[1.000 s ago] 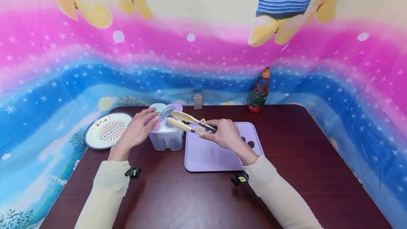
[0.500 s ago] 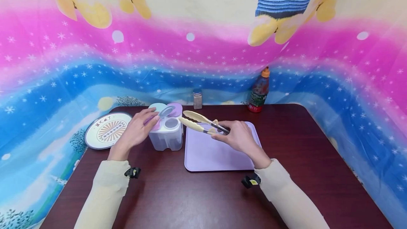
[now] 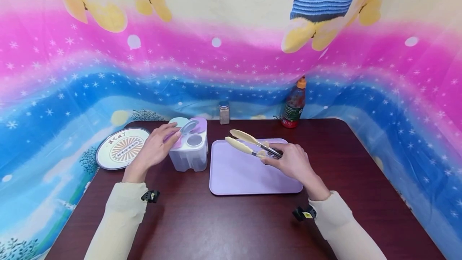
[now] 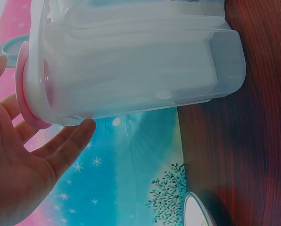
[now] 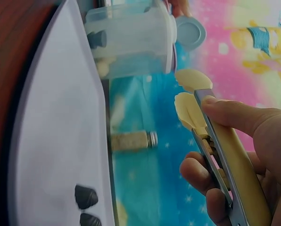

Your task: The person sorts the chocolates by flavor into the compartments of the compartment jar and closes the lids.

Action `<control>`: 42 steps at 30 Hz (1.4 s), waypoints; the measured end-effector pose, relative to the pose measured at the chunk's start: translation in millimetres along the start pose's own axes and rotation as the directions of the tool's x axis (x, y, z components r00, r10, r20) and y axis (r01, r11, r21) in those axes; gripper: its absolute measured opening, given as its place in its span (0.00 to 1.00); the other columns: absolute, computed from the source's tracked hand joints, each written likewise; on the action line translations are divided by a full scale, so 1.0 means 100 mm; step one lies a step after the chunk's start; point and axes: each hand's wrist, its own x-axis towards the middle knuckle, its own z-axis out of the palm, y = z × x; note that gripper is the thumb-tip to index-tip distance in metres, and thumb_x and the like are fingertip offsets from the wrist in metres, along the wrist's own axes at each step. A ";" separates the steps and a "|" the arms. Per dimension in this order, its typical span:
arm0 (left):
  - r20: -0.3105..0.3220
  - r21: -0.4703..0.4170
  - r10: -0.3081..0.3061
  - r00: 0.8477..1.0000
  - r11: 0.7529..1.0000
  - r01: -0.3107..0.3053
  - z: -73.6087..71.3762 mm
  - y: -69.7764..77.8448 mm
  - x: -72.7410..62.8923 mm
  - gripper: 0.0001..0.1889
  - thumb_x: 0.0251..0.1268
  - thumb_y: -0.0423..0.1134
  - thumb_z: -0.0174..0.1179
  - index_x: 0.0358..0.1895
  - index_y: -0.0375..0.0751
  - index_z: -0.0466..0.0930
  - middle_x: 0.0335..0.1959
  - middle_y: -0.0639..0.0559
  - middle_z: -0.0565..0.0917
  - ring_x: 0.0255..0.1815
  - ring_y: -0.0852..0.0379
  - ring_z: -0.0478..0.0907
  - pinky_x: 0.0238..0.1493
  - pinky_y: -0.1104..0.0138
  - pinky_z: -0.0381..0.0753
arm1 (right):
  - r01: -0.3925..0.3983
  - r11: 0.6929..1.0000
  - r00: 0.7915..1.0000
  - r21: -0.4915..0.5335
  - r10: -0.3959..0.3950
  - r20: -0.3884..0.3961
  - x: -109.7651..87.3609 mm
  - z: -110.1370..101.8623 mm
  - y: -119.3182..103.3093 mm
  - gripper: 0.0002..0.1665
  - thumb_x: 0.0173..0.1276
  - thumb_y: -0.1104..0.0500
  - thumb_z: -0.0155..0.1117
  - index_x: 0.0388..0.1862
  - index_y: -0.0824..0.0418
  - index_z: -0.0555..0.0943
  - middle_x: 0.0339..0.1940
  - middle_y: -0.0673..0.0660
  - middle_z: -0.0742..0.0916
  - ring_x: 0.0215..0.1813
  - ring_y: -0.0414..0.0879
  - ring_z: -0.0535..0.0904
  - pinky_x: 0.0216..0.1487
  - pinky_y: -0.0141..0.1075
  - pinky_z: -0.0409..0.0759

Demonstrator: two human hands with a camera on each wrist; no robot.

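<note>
My right hand (image 3: 294,161) grips a pair of tongs (image 3: 249,141) with cream tips above the lilac tray (image 3: 238,179). The tips stand apart with nothing between them. Two small dark pieces (image 5: 86,197) lie on the tray in the right wrist view; the hand hides them in the head view. My left hand (image 3: 155,147) rests on a clear container (image 3: 188,159) with several coloured lids, its fingers fairly straight against the pink lid (image 4: 23,89) and side wall. Its thumb is by the raised grey lid (image 5: 190,34). One round opening is uncovered. Dark and pale contents show through the wall.
An oval plate (image 3: 124,147) with a printed pattern is at the left, beside the left hand. A small shaker jar (image 3: 224,113) and a red sauce bottle (image 3: 294,105) with an orange cap stand along the back edge. Patterned cloth surrounds the dark wooden table (image 3: 223,228).
My right hand has drawn the tongs rightward, from over the container's opening to above the tray. The tips are clear of the container. My left hand and the raised lid have stayed put.
</note>
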 end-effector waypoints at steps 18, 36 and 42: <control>0.002 0.001 -0.001 1.000 1.000 0.001 -0.02 0.00 0.01 0.27 0.80 0.53 0.43 0.67 0.37 0.74 0.75 0.41 0.67 0.77 0.34 0.57 0.76 0.40 0.54 | -0.110 0.992 0.994 -0.064 0.110 -0.003 -0.29 0.02 0.53 0.37 0.51 0.35 0.77 0.58 0.52 0.85 0.43 0.59 0.90 0.36 0.48 0.77 0.29 0.36 0.66; 0.002 0.009 0.009 1.000 1.000 -0.009 -0.01 0.01 0.00 0.27 0.80 0.52 0.43 0.67 0.36 0.74 0.75 0.40 0.67 0.77 0.34 0.57 0.76 0.40 0.54 | -0.179 0.977 0.982 -0.115 0.184 0.036 -0.46 0.08 0.80 0.37 0.52 0.35 0.77 0.57 0.54 0.86 0.40 0.57 0.89 0.35 0.47 0.76 0.29 0.37 0.65; 0.002 0.010 0.015 1.000 1.000 -0.015 0.00 0.03 -0.02 0.26 0.80 0.51 0.43 0.67 0.36 0.74 0.75 0.40 0.67 0.77 0.34 0.57 0.76 0.40 0.54 | -0.177 0.976 0.982 -0.127 0.184 0.042 -0.45 0.12 0.83 0.38 0.52 0.36 0.77 0.57 0.55 0.85 0.42 0.58 0.89 0.35 0.47 0.76 0.29 0.36 0.66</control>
